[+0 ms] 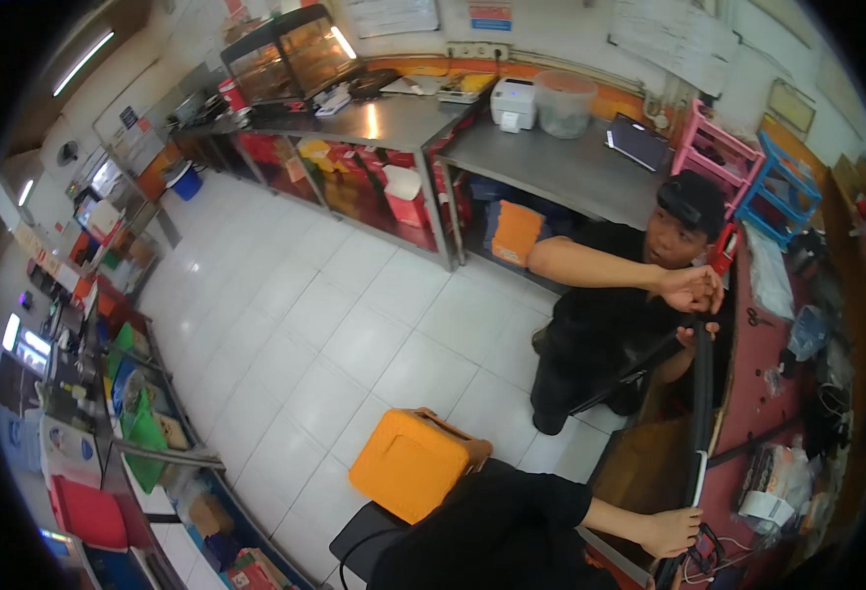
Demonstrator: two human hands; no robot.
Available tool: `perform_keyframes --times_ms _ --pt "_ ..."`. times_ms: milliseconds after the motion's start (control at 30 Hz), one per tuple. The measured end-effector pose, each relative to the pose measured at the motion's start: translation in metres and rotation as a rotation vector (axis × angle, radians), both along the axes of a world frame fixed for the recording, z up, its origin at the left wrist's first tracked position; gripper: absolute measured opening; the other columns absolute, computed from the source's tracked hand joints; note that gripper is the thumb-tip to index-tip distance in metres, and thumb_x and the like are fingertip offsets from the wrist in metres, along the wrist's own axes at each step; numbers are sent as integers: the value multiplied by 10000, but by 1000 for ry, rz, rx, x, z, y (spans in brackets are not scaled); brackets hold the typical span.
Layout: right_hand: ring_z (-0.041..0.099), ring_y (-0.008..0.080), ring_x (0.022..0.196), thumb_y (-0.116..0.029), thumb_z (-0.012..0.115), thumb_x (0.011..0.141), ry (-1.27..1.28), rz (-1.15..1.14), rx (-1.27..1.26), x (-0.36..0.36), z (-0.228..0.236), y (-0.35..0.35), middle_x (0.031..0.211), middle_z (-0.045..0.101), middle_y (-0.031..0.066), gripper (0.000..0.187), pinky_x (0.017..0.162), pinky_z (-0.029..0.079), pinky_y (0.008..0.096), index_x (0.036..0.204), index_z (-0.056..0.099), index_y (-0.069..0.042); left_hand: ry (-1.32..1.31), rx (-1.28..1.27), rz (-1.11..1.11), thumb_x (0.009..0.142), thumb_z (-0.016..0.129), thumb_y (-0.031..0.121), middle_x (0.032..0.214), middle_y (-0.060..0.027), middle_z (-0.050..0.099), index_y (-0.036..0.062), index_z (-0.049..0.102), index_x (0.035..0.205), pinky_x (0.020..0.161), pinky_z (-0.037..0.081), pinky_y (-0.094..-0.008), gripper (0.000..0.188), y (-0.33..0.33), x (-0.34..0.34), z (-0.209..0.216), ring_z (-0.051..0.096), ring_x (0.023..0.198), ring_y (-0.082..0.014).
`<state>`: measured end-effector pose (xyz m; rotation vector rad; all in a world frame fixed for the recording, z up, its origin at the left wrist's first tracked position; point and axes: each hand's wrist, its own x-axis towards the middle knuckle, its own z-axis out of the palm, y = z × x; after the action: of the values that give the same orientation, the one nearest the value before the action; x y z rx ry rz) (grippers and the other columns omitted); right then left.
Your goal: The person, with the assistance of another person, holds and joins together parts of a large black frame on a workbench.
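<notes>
A black-sleeved arm comes in from the lower edge, apparently my left, and its hand (671, 533) is closed on the near end of a long black bar (702, 403). The bar runs along the edge of a dark red worktop (748, 379) and looks curved in this view. A white strip lies along its near part. Farther up, a crouching co-worker (605, 324) in a black cap and black clothes has one hand (696, 334) at the bar's far end. The co-worker's other hand (691, 288) is raised just above it. My right hand is out of view.
An orange lidded box (408, 462) stands on the tiled floor beside my arm. Steel counters (394, 123) line the far wall, with a white printer (514, 103) and a clear tub (563, 103). Pink (718, 152) and blue racks (775, 192) stand behind the co-worker. Scissors (758, 318) lie on the worktop.
</notes>
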<state>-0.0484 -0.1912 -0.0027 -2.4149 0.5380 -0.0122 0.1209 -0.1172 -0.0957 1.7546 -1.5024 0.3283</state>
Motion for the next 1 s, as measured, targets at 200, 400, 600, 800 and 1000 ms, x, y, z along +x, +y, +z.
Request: perform_keyframes --times_ms 200,400,600,800,1000 --pt "532 263 1144 -148 695 822 60 -44 38 16 33 34 1262 539 234 558 1004 383 353 1304 477 28 -138 4 35 816 501 350 899 -114 651 78 686 823 995 270 -489 329 -8 3 -13 551 958 -275" --pt "552 269 1111 -89 654 802 -12 -61 132 6 9 12 1220 572 210 518 975 404 350 1273 494 54 -181 -227 5 803 523 274 746 -104 594 89 607 683 777 326 -450 236 0 8 7 544 769 -275" --pt "566 284 1103 -107 669 797 -106 6 70 -11 -15 -4 1195 579 230 525 979 415 363 1259 495 72 -141 -193 -52 787 533 270 763 -117 598 70 615 700 835 339 -461 233 -2 -2 0 550 800 -292" --pt "598 272 1017 -206 690 832 -78 -38 18 18 18 24 1138 613 205 465 889 461 354 1225 565 9 -108 14 15 820 510 297 881 -80 618 35 641 826 917 316 -434 293 18 3 14 537 916 -244" --pt "654 253 865 -141 750 624 -86 -85 -65 -3 -16 -2 938 649 224 627 782 489 336 1175 544 76 -27 2 -59 743 578 248 803 -104 541 49 565 724 800 386 -370 200 33 6 37 512 829 -250"
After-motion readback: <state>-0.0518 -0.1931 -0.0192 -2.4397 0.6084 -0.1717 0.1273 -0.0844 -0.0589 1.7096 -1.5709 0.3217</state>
